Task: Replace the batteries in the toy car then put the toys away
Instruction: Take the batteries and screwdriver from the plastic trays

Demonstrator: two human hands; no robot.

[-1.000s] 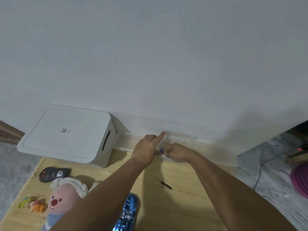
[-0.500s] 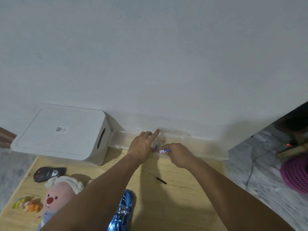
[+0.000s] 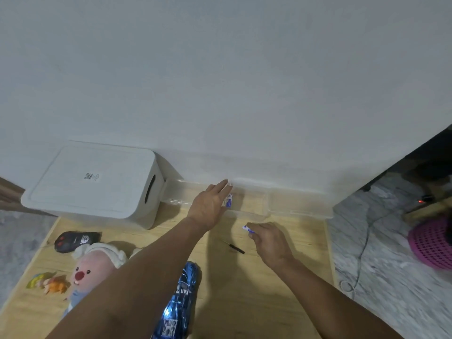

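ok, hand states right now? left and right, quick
Left hand: open, fingers straight, resting on the clear plastic case by a battery inside it.
Right hand: pinching a blue-and-white battery above the wooden table.

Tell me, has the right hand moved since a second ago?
Yes. The right hand, pinching a battery, pulled back from the clear box toward the person.
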